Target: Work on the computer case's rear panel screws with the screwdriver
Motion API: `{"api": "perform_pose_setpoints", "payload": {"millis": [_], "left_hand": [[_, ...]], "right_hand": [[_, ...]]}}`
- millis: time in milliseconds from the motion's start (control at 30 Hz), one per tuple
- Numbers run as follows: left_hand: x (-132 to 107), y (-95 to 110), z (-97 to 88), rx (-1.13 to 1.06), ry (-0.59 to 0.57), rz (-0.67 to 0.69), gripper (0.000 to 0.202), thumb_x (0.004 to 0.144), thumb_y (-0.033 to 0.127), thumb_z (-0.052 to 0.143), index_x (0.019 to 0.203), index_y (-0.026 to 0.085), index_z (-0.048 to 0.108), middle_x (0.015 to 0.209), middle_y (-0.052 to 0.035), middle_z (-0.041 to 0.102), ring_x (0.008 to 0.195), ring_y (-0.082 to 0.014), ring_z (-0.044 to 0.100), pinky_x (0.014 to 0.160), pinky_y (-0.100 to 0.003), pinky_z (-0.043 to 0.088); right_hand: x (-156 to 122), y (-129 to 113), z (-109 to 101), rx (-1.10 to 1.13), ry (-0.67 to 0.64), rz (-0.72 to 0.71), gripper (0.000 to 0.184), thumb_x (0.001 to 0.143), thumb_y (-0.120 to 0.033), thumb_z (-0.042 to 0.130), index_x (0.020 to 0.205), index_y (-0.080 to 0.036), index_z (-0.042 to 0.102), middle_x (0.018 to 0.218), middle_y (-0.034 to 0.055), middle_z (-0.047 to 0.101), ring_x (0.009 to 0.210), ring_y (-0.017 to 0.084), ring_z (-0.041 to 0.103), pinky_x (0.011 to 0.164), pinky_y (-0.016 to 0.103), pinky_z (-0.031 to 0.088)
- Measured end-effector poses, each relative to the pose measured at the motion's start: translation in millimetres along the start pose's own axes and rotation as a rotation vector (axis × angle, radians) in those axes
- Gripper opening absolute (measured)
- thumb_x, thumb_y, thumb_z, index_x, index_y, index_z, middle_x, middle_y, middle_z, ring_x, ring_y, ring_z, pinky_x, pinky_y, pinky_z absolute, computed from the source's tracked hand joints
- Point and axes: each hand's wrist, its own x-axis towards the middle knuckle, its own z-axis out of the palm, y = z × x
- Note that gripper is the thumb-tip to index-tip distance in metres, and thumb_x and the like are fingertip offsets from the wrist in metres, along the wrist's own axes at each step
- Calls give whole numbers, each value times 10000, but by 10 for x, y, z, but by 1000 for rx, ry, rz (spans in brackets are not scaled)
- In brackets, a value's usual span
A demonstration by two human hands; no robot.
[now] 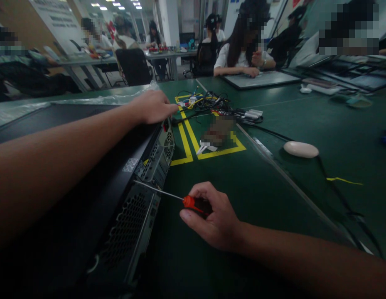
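Note:
A black desktop computer case (96, 216) lies on its side at the left, its rear panel facing right. My left hand (153, 107) grips the far rear corner, its fingers bent over the edge and partly hidden. In my right hand (216, 216) is a screwdriver (189, 202) with a red and black handle, fingers wrapped round it. Its long thin shaft points left, and the tip meets the rear panel's upper edge, above the honeycomb vent (127, 228). Whether it sits in a screw I cannot tell. Farther along the panel is a round fan grille (168, 144).
Tangled cables (214, 101) lie beyond the case, near yellow tape markings (188, 141) and a blurred-out object (219, 131). A pale oval device (301, 149) sits on a cable at right. Across the green table (258, 191), a person (239, 54) leans over a flat panel (261, 79).

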Motion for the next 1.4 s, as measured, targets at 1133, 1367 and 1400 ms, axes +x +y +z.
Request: {"api": "perform_pose_setpoints", "payload": {"millis": [1133,1367,1400], "left_hand": [[-35,26,-14,21,-3,-13,612,897,579,428,990,132,836,842,-145,674,894,-299,610,816,-382,421],[-128,68,-72,73,-27,54,678,983,506,329,1030,47,827,885,-153,691,798,-209,485,749,-350,356],[-130,68,-71,78,-22,62,690,988,513,322,1030,42,825,879,-151,688,796,-206,480,747,-349,351]], "right_hand": [[18,9,-25,-70,19,-61,136,944,-235,705,1026,-223,597,835,-22,622,659,126,561,619,254,458],[38,-16,-43,-50,-29,-82,111,1031,-224,578,1027,-191,684,831,19,669,685,154,605,671,288,514],[33,-12,-39,-45,-32,-83,131,1039,-223,564,1042,-190,690,843,27,683,698,159,618,680,293,523]]}}
